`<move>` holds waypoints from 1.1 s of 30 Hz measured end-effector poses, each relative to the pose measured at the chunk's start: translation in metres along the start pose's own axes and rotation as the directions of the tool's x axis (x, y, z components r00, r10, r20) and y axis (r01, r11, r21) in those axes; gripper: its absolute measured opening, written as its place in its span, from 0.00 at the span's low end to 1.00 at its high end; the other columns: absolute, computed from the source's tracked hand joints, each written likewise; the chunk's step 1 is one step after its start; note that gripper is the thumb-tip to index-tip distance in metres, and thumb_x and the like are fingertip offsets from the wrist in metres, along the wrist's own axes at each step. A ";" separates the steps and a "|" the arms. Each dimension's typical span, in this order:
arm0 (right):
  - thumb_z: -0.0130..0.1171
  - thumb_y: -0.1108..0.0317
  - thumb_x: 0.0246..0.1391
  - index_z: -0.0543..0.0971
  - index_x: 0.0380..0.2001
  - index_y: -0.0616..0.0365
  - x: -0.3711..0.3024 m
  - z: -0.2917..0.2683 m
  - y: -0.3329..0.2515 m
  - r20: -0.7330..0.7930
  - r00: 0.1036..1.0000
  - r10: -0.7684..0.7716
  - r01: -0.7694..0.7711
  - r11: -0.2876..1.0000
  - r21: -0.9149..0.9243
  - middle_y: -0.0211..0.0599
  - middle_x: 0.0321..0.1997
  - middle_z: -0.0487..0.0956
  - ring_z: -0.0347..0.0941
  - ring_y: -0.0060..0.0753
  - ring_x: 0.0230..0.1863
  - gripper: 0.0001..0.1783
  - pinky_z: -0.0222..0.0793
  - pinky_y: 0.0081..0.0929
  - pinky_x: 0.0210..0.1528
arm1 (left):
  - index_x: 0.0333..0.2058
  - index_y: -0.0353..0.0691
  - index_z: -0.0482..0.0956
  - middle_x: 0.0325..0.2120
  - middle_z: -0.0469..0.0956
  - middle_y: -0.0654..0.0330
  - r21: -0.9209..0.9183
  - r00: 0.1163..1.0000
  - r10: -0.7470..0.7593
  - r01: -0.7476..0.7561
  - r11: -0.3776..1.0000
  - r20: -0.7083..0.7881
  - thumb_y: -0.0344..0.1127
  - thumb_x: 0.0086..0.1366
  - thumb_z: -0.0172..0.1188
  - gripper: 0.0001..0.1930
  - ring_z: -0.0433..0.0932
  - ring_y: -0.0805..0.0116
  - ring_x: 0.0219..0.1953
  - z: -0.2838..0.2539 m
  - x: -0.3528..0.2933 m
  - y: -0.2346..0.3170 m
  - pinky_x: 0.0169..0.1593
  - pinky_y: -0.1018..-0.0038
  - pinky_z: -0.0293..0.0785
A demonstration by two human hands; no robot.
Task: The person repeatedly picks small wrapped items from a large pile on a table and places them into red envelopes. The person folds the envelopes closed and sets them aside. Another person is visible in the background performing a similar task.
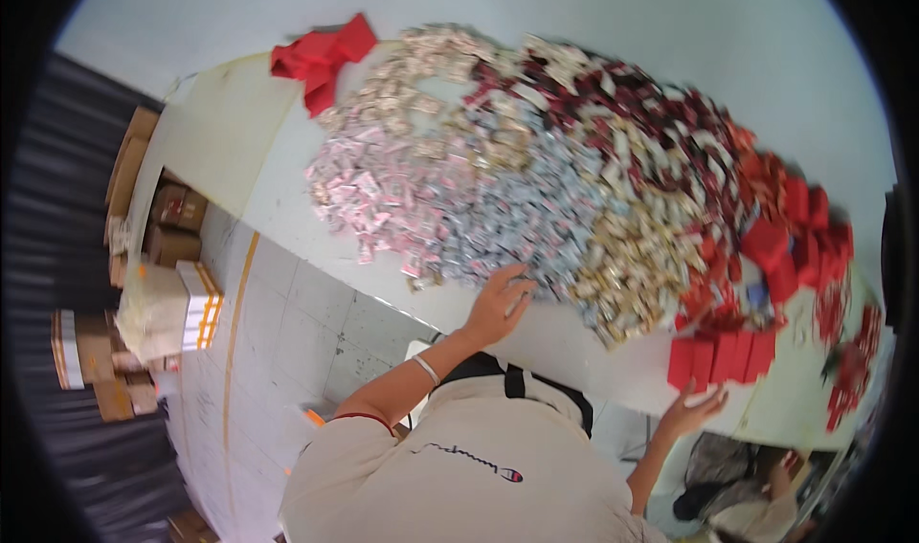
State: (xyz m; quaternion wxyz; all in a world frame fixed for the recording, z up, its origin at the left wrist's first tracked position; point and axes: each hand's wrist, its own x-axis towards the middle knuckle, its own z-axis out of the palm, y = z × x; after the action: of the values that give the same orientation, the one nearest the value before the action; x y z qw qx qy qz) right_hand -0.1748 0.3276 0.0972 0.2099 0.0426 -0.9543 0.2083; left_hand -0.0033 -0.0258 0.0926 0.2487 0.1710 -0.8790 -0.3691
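My left hand (pixel 500 306) is at the near edge of a heap of small blue-grey wrapped packets (pixel 522 208). Its fingers are a little curled but apart, and I see nothing held in them. Beside it on the right lie gold packets (pixel 637 265); pink and white ones (pixel 369 184) spread to the left. Over by the table's front edge, my right hand (pixel 691 413) is open just below a row of red boxes (pixel 720 357). Its fingers are spread close to the boxes; whether they touch cannot be told.
Dark red and white packets (pixel 632 112) and cream packets (pixel 431 55) cover the far side of the white table (pixel 330 256). More red boxes (pixel 799 237) are piled at right. Red fabric-like pieces (pixel 325 60) lie far left. Cartons (pixel 91 347) stand on the floor. Another person (pixel 756 514) is at lower right.
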 end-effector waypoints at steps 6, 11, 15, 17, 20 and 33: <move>0.53 0.67 0.52 0.62 0.53 0.62 -0.001 0.039 -0.146 0.099 0.939 -0.330 0.295 0.918 0.265 0.51 0.56 0.59 0.54 0.52 0.59 0.25 0.52 0.45 0.57 | 0.44 0.38 0.68 0.47 0.66 0.49 0.200 0.907 -0.113 0.209 0.957 -0.406 0.34 0.54 0.56 0.19 0.63 0.50 0.50 -0.135 0.075 -0.172 0.53 0.62 0.59; 0.51 0.74 0.51 0.63 0.51 0.62 -0.069 0.078 -0.271 0.460 0.838 -0.292 0.070 0.895 0.441 0.49 0.54 0.62 0.57 0.49 0.56 0.22 0.55 0.40 0.54 | 0.49 0.37 0.63 0.47 0.64 0.46 0.193 0.879 -0.132 0.243 0.951 -0.457 0.36 0.52 0.59 0.26 0.61 0.47 0.51 -0.243 0.178 -0.316 0.54 0.61 0.58; 0.53 0.78 0.46 0.68 0.46 0.63 -0.103 0.090 -0.345 0.488 0.802 -0.344 0.120 0.894 0.433 0.50 0.48 0.66 0.61 0.52 0.51 0.20 0.56 0.37 0.53 | 0.57 0.39 0.53 0.51 0.60 0.44 0.498 0.938 -0.096 0.262 0.827 -0.333 0.38 0.50 0.60 0.36 0.59 0.46 0.53 -0.313 0.280 -0.400 0.55 0.60 0.57; 0.53 0.78 0.46 0.68 0.45 0.63 -0.108 0.092 -0.369 0.497 0.784 -0.372 0.155 0.892 0.424 0.50 0.47 0.67 0.62 0.52 0.50 0.19 0.57 0.37 0.52 | 0.57 0.39 0.52 0.54 0.57 0.45 0.559 0.934 0.021 0.196 0.806 -0.358 0.42 0.48 0.63 0.41 0.56 0.48 0.57 -0.341 0.325 -0.444 0.58 0.62 0.54; 0.53 0.79 0.45 0.69 0.43 0.64 -0.111 0.097 -0.397 0.526 0.791 -0.312 0.091 0.911 0.403 0.49 0.45 0.68 0.64 0.51 0.47 0.18 0.60 0.36 0.49 | 0.57 0.36 0.54 0.53 0.61 0.47 0.455 0.853 0.029 0.248 0.855 -0.521 0.43 0.46 0.65 0.42 0.60 0.50 0.55 -0.368 0.381 -0.489 0.58 0.62 0.55; 0.63 0.60 0.42 0.53 0.59 0.55 -0.061 0.079 -0.450 0.689 0.661 -0.297 -0.406 0.630 0.662 0.39 0.62 0.52 0.51 0.39 0.61 0.43 0.53 0.37 0.56 | 0.28 0.38 0.69 0.31 0.75 0.52 -0.697 0.940 0.306 -0.116 0.708 0.154 0.30 0.63 0.46 0.06 0.72 0.55 0.40 -0.252 0.228 -0.244 0.48 0.63 0.65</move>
State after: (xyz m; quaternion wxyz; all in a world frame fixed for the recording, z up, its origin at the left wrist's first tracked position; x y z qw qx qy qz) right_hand -0.0737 -0.1147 0.1769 -0.2482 0.1773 -0.7657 0.5663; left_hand -0.0190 -0.4417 0.1364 0.2180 -0.0837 -0.7216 -0.6517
